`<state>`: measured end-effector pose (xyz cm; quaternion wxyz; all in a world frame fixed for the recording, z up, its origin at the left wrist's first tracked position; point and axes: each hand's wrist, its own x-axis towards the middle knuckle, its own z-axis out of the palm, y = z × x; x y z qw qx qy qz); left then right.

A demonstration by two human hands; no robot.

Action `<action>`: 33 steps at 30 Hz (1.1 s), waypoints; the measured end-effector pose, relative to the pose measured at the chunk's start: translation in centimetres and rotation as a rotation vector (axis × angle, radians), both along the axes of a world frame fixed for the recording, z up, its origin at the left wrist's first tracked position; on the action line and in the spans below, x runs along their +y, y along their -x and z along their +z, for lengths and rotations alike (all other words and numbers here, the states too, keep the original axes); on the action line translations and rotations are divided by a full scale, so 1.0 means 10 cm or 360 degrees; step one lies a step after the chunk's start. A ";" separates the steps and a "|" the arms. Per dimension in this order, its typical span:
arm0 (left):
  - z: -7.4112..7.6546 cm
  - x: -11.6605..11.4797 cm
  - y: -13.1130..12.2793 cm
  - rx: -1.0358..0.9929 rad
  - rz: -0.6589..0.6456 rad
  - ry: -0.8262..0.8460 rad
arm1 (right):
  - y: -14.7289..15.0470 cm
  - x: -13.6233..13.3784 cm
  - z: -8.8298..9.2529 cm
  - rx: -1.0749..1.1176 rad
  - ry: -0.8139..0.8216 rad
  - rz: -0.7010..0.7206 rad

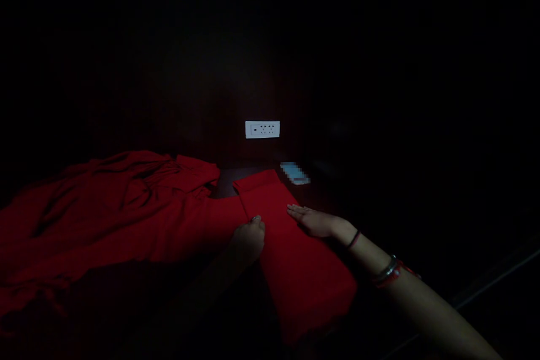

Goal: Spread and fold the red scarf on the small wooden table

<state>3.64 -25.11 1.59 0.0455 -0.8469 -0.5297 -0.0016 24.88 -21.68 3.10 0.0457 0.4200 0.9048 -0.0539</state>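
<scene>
A long piece of red cloth [295, 247] lies folded into a flat band in front of me. My left hand [250, 238] is closed at the band's left edge, with its fingers curled on the cloth; shadow hides part of the grip. My right hand [313, 221] rests flat along the opposite edge, fingers stretched out and pointing left. From under the band, the loose part of the same red fabric [139, 208] spreads out to the left in rumpled folds.
A blurred pale blue flat object [294, 173] lies beyond the band, near my right fingertips. On the dark wall behind is a white socket panel [262, 129]. Most of the surroundings are too dark to make out.
</scene>
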 end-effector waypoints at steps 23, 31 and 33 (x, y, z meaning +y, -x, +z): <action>0.15 1.52 0.45 -0.1255 -0.0105 0.0888 | 0.64 1.62 0.25 0.0417 0.0950 0.0142; 0.09 1.53 0.49 -0.1281 -0.0052 0.0946 | 0.41 1.58 0.21 0.0838 0.0980 -0.0007; 0.09 1.52 0.45 -0.1315 -0.0045 0.0931 | 0.44 1.55 0.24 0.0916 0.1016 -0.0027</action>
